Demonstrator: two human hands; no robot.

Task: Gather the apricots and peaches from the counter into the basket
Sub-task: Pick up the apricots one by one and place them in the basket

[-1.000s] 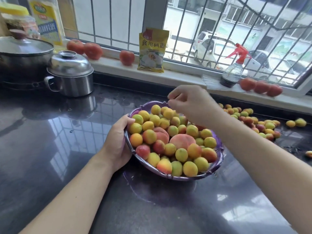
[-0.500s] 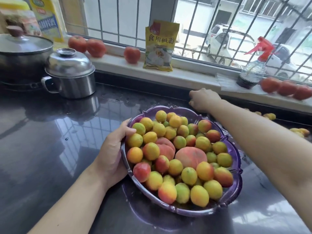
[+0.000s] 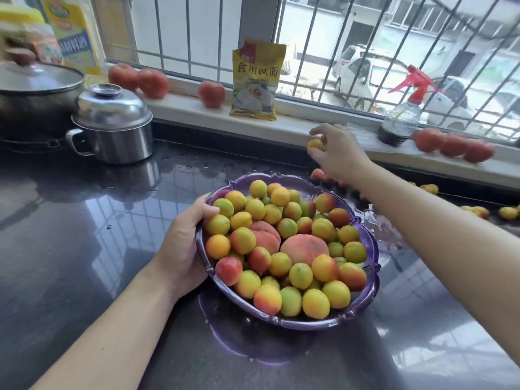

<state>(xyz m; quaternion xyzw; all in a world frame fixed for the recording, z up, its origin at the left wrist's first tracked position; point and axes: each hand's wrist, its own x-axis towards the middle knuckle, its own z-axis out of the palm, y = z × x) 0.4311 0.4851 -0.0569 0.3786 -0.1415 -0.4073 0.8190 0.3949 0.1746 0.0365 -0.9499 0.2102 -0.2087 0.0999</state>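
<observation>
A small yellow apricot (image 3: 315, 144) is being pinched between the thumb and curled fingers (image 3: 319, 131) of the right hand (image 3: 339, 154), which is being held above the bench (image 3: 70, 235) just in front of the window sill (image 3: 191, 108). The purple basket (image 3: 371, 249) is lying toward the person and slightly to the left of that hand, with its long axis running from far left to near right; it is already being filled high with apricots and a few peaches (image 3: 305, 249). Its left rim is being gripped by the left hand (image 3: 183, 249), thumb curled over the edge, so the basket is being steadied. The carried fruit is judged to need only a short pull back and down onto the pile. More loose fruit (image 3: 509, 212) is lying on the bench to the right, nearer the right hand, partly hidden behind the right forearm.
</observation>
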